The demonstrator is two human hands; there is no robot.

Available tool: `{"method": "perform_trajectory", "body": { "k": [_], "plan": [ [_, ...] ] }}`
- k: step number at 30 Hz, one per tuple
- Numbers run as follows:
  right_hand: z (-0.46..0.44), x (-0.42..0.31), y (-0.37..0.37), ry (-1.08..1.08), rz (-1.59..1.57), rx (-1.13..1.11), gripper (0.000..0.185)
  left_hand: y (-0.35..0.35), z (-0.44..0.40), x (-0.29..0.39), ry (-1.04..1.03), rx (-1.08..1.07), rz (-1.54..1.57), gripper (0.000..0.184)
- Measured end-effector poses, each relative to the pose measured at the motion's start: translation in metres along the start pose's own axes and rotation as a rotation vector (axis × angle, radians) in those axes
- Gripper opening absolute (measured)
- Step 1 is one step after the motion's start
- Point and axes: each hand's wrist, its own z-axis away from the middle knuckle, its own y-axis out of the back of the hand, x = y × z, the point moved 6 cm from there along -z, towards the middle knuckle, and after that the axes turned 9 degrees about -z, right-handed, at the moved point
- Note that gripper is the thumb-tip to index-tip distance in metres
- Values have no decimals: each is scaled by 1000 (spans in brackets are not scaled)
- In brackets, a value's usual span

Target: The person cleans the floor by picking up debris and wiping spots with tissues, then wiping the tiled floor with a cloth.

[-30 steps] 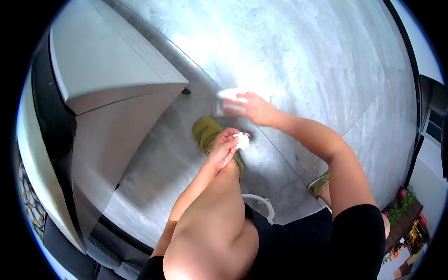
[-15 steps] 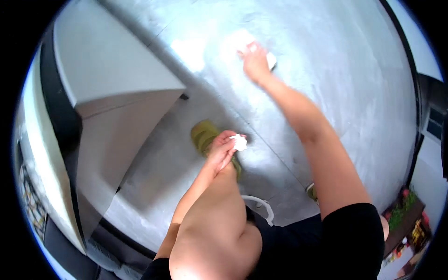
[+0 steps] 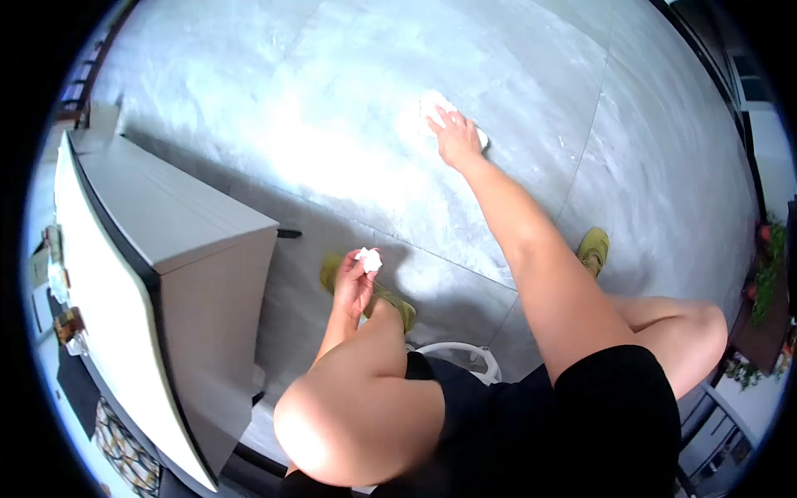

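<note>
My right hand (image 3: pixel 459 139) reaches far out over the grey floor (image 3: pixel 531 58) and presses down on a white cloth (image 3: pixel 433 103). Parts of the cloth stick out past my fingertips and beside the little-finger edge; the rest is under the palm. Close to my knee, my left hand (image 3: pixel 353 289) pinches a crumpled white tissue (image 3: pixel 369 260) above one green shoe (image 3: pixel 397 309). The tissue hangs clear of the floor.
A grey cabinet (image 3: pixel 207 216) with a dark foot (image 3: pixel 289 234) stands at the left. Between my legs is a curved white rim (image 3: pixel 490 363). My other green shoe (image 3: pixel 594 247) is at the right, with plants (image 3: pixel 768 286) beyond.
My view has shifted, bringing more of the floor and my right leg into sight. My right hand is still on the cloth, lower in view; my left hand still holds the tissue, turned more upward.
</note>
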Motion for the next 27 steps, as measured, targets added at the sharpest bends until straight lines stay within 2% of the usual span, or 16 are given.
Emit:
{"method": "perform_trajectory", "body": {
  "k": [3, 6, 9, 12, 14, 18, 23, 26, 27],
  "plan": [
    [113, 30, -56, 108, -90, -37, 60, -33, 17, 31, -111, -138, -89, 17],
    [218, 38, -54, 176, -105, -42, 60, -68, 36, 45, -148, -182, -233, 13],
    [257, 36, -60, 308, -136, -17, 60, -83, 39, 53, -137, -234, -328, 11],
    [233, 42, -58, 461, -233, 22, 61, -104, 27, 39, -26, -248, -354, 10],
    [187, 59, -67, 461, -169, 20, 60, -116, 0, 28, 59, -237, -380, 11],
    [129, 48, -40, 312, -98, 13, 55, -148, 22, 55, 122, -243, -486, 11],
    [104, 37, -29, 98, -62, 26, 52, -204, 26, 134, -35, -189, -785, 9],
    [127, 38, -51, -12, -81, 131, 50, -259, 47, 172, -226, -254, -729, 13],
    [137, 38, -57, -70, -78, 92, 51, -276, 59, 180, -308, -287, -698, 15]
  ]
}}
